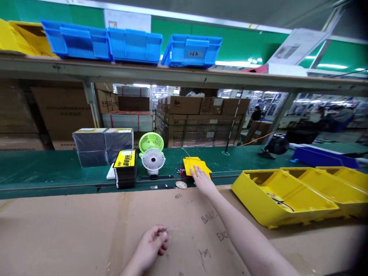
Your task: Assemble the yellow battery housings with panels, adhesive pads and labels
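Note:
My right hand (203, 181) reaches forward with its fingers stretched out. Its fingertips lie over the near edge of some flat yellow sheets (197, 165) on the green bench; whether they press on them I cannot tell. Dark red thin pieces (181, 173) stick out at the sheets' left side. My left hand (151, 245) hovers low over the brown cardboard (86, 230), fingers loosely curled and a little apart, with nothing visible in it. A pale oval piece (181, 184) lies left of my right hand. Farther left stand a white fan (153, 160) and a green fan (151, 142).
Yellow bins (284, 218) stand at the right, the nearest with small parts inside. A stack of black-and-yellow boxes (125, 170) and grey wrapped boxes (103, 147) occupy the bench's left. Blue bins (135, 45) line the shelf above. Behind are cartons (201, 126).

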{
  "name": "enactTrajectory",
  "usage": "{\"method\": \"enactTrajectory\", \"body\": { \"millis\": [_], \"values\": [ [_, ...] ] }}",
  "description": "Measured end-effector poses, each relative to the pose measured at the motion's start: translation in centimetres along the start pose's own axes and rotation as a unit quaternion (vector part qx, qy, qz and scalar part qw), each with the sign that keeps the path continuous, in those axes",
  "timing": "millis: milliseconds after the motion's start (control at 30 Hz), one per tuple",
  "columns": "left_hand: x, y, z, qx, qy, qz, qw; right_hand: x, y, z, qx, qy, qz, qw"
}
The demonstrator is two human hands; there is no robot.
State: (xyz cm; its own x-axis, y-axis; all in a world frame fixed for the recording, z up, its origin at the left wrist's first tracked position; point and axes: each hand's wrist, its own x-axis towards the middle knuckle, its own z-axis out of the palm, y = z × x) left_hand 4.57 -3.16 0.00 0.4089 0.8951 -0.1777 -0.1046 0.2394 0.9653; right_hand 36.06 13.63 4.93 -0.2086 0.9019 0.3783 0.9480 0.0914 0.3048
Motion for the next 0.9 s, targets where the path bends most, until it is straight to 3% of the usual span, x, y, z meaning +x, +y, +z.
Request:
{"method": "enactTrajectory", "body": {
  "millis": [200, 467, 600, 700, 767, 833, 900],
  "values": [
    [0.4, -0.4, 0.0, -0.007, 0.007, -0.002, 1.000, 0.6, -0.2, 1.1, -0.009, -0.030, 0.042, 0.999],
    [0.2, 0.2, 0.1, 0.018, 0.014, -0.021, 1.000, 0.5, 0.7, -1.8, 0.030, -0.027, 0.066, 0.997],
    [0.3, 0.4, 0.1, 0.006, 0.013, -0.019, 1.000, -0.6, 0.0, -4.9, 0.053, 0.067, 0.096, 0.992],
    [0.3, 0.5, 0.0, 0.000, 0.005, -0.020, 1.000, -3.1, -2.1, -8.0, 0.072, 0.141, 0.096, 0.983],
    [0.1, 0.9, -0.1, -0.003, 0.000, -0.021, 1.000, -5.4, -4.4, -10.3, 0.099, 0.194, 0.054, 0.975],
    [-0.3, 1.5, -0.3, -0.027, -0.011, -0.020, 0.999, -8.0, -7.2, -12.4, 0.186, 0.305, -0.052, 0.933],
    [-0.9, 2.0, -0.6, -0.099, -0.036, -0.008, 0.994, -10.7, -10.3, -14.0, 0.248, 0.334, -0.139, 0.899]
  ]
}}
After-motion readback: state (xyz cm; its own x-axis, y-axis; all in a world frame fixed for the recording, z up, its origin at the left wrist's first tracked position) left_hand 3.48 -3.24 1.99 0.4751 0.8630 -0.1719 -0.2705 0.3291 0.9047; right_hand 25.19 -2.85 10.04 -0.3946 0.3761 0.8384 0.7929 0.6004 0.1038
